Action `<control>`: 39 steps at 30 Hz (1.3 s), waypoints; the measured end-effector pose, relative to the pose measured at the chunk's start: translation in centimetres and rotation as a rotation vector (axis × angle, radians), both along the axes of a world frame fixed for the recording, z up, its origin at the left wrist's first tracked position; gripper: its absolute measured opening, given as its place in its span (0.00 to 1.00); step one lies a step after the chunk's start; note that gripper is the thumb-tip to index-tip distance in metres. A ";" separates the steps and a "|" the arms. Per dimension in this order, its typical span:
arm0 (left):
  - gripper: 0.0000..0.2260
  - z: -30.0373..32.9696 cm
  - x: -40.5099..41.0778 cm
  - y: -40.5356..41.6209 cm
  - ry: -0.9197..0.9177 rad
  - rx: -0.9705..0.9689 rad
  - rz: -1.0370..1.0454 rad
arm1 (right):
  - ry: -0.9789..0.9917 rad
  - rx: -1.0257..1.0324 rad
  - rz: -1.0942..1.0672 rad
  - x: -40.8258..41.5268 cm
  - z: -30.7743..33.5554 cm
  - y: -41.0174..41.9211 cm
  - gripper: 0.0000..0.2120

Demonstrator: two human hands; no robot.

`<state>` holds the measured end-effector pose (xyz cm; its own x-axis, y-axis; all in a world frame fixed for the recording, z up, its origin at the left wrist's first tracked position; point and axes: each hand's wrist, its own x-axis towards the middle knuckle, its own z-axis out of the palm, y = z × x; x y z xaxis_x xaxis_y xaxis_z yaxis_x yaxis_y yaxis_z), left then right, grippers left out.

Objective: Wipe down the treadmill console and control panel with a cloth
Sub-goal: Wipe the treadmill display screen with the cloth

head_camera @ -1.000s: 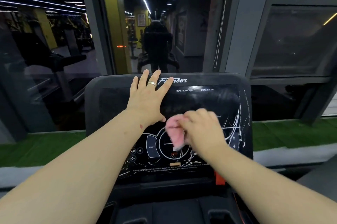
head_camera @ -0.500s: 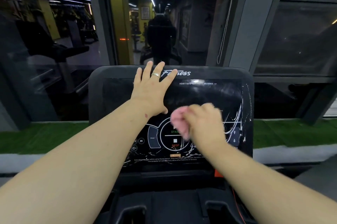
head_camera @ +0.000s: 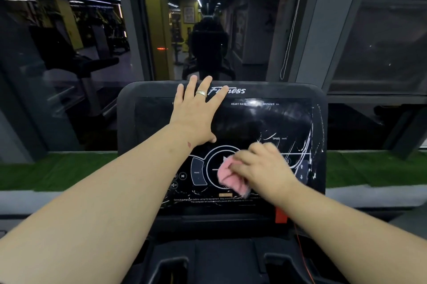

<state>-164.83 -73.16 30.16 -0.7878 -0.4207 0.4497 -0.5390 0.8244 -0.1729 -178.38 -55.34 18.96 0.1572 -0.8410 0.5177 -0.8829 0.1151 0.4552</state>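
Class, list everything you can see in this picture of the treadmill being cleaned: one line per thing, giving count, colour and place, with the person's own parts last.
treadmill console: one, black, centre, facing the person.
control panel: one, black with white markings, lower part of the console.
cloth: one, pink, bunched on the control panel's round dial.
safety clip: one, red, below the console's right corner.
window: dark glass with reflections, behind the console.
ring: one, silver, on a left finger.
left hand: one, flat on the console's top.
right hand: one, grips the cloth.

The console (head_camera: 335, 122) has a matt black plastic frame around a glossy, scratched panel (head_camera: 265, 122); the pink cloth (head_camera: 231, 177) looks soft and fuzzy.
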 end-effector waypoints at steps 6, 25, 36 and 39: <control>0.62 0.0 -0.2 0.0 0.004 0.007 0.003 | -0.211 -0.253 -0.081 3.2 -2.5 -0.8 0.03; 0.62 0.0 -0.4 0.5 0.016 0.020 0.015 | -0.414 -0.353 -0.175 -2.9 1.3 0.3 0.12; 0.55 0.8 -2.0 2.4 -0.003 0.128 0.058 | -0.418 -0.209 -0.180 -1.8 1.0 1.3 0.21; 0.58 0.7 -3.1 3.1 -0.019 0.030 -0.034 | -0.277 -0.032 -0.075 -2.3 1.0 2.1 0.21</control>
